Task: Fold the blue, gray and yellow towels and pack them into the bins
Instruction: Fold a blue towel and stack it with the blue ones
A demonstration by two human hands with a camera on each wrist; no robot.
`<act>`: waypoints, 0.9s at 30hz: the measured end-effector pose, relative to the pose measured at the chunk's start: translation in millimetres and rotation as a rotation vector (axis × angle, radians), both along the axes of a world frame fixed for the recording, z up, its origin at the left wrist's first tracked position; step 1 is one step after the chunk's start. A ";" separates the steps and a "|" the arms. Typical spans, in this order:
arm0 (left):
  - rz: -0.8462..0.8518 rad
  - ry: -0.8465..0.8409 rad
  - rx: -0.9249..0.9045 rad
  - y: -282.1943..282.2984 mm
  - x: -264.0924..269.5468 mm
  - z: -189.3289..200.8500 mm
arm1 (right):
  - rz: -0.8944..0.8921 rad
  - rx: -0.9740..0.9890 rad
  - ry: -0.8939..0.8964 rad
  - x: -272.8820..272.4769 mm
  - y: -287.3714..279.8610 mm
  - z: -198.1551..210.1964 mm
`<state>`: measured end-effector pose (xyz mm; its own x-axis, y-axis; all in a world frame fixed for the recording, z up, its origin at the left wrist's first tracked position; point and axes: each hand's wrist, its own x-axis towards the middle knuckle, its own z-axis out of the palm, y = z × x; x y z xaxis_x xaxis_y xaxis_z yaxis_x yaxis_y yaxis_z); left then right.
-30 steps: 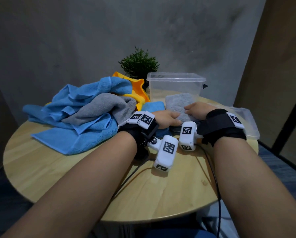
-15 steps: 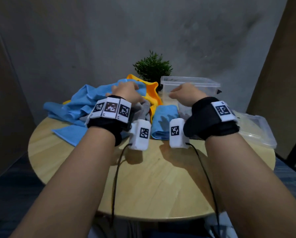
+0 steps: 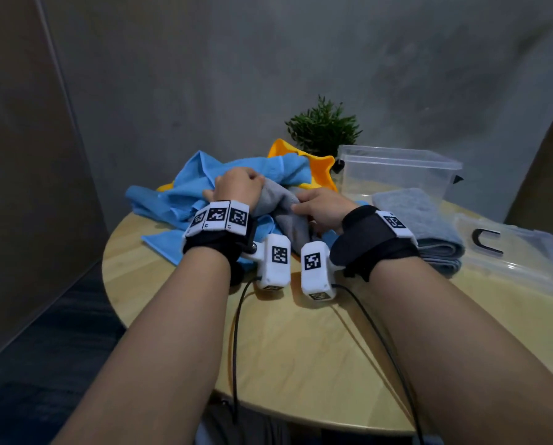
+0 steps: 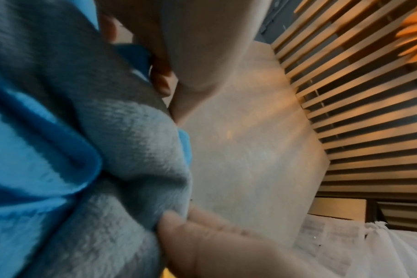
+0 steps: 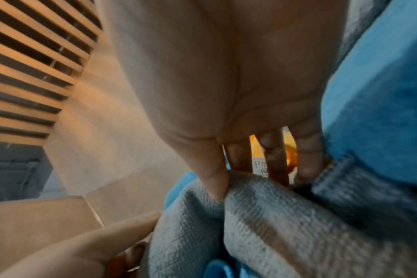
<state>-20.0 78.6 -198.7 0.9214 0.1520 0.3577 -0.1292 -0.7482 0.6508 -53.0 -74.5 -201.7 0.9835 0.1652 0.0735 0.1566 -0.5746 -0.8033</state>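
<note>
Both hands work the loose gray towel (image 3: 284, 203) atop the blue towel (image 3: 185, 200) heap on the desk (image 3: 300, 348). The left hand (image 3: 236, 187) has a clenched grip bunching its upper edge; the right hand (image 3: 321, 207) pinches a fold between thumb and fingers (image 5: 307, 165).

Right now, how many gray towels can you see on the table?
2. One folded gray towel lies in front of the clear bin; one loose gray towel in the pile is gripped by both hands. The pile may hide more.
</note>
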 end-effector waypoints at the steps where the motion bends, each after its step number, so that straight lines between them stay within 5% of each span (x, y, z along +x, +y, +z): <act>1: 0.016 -0.020 -0.019 -1.5 -1.9 2.7 | -0.008 0.010 0.014 0.1 -2.2 -2.8; 5: 0.039 -0.078 0.004 -7.2 -8.5 4.6 | -0.021 0.048 0.035 0.7 -6.7 -12.0; 9: -0.224 0.030 -0.076 -5.9 -1.0 -7.7 | -0.019 0.001 0.009 -0.5 -4.6 -12.5; 14: -0.205 0.050 -0.079 -6.9 4.6 -10.8 | -0.027 0.046 0.000 -2.8 -6.0 -13.4; 18: 0.082 -0.202 -0.133 -7.7 -3.8 -0.4 | -0.028 0.043 0.006 -2.8 -4.5 -12.3; 21: 0.248 -0.685 -0.186 -7.6 -18.1 18.3 | -0.028 0.013 0.027 0.4 -4.4 -13.0; 24: -0.020 -1.085 -0.346 -13.9 -26.4 25.6 | -0.067 0.088 -0.023 -3.7 -3.5 -10.2; 27: -0.532 -0.817 -0.381 -28.9 -36.2 20.1 | -0.100 0.247 -0.131 -6.1 -10.7 -8.3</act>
<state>-56.2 49.7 -178.6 0.4015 0.0315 0.9153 -0.8884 -0.2296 0.3976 -59.1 -85.2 -209.9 0.9735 0.0297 0.2267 0.2206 -0.3823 -0.8973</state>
